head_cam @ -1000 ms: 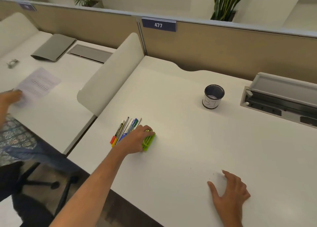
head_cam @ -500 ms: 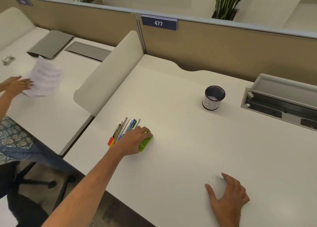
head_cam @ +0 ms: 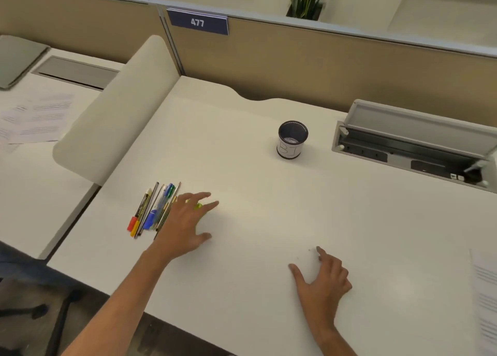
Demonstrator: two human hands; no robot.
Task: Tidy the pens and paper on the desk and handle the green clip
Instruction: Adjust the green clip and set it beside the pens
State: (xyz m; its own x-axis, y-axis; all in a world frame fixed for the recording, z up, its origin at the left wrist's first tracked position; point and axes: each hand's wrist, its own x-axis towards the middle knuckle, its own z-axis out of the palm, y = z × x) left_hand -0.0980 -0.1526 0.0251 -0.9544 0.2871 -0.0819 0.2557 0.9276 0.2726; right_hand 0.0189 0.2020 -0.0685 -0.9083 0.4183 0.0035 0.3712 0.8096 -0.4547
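A bundle of several pens and markers lies side by side on the white desk, left of centre. My left hand lies just right of them with fingers spread and thumb apart, covering the green clip; only a sliver of green shows between the fingers. My right hand rests on the desk near the front, fingers loosely bent, fingertips touching the surface and holding nothing. A printed sheet of paper shows at the right edge.
A dark mesh pen cup with a white label stands behind centre. An open grey cable tray sits at the back right. A beige divider separates the neighbouring desk, where printed sheets lie.
My left hand's fingers have spread flat over the green clip instead of curling round it. The view has moved closer. The other person's hand has left the view.
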